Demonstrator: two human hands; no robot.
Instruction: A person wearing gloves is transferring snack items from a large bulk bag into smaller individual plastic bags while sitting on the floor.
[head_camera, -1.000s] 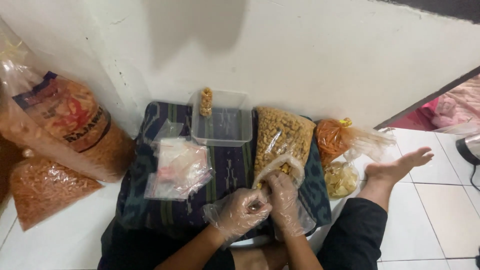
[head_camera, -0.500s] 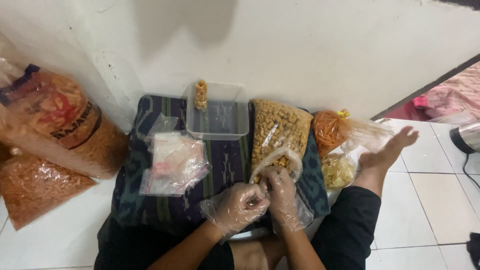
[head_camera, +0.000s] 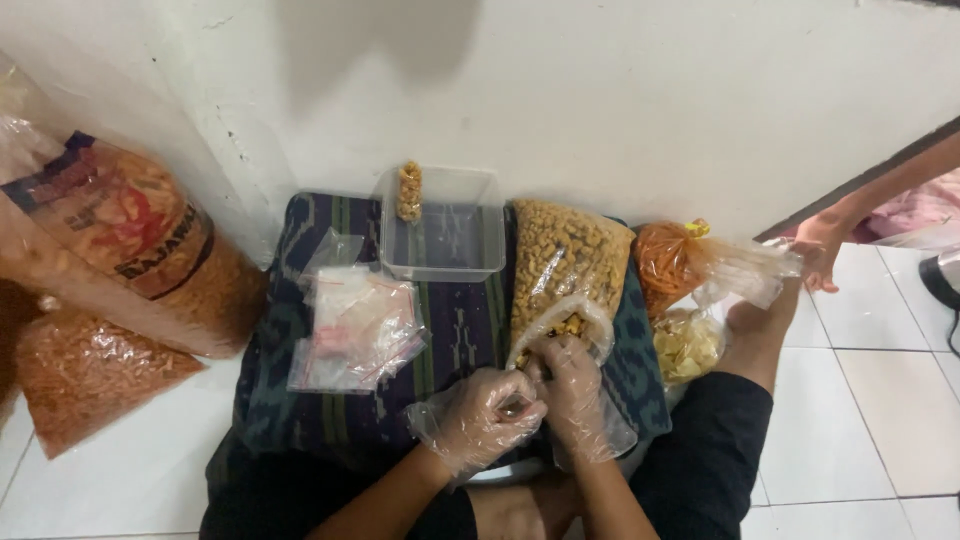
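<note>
A small snack bag (head_camera: 560, 325) is pinched at its mouth by both gloved hands, left hand (head_camera: 485, 418) and right hand (head_camera: 573, 392), beside the clear tub (head_camera: 445, 225).

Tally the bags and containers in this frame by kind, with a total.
Large printed sack of orange snacks: 1
Clear bags of snacks: 5 (orange-brown, golden nuggets, orange sticks, pale chips, small bag at the gloved hands)
Pile of empty clear pouches: 1
Clear plastic box: 1
Total: 8
</note>
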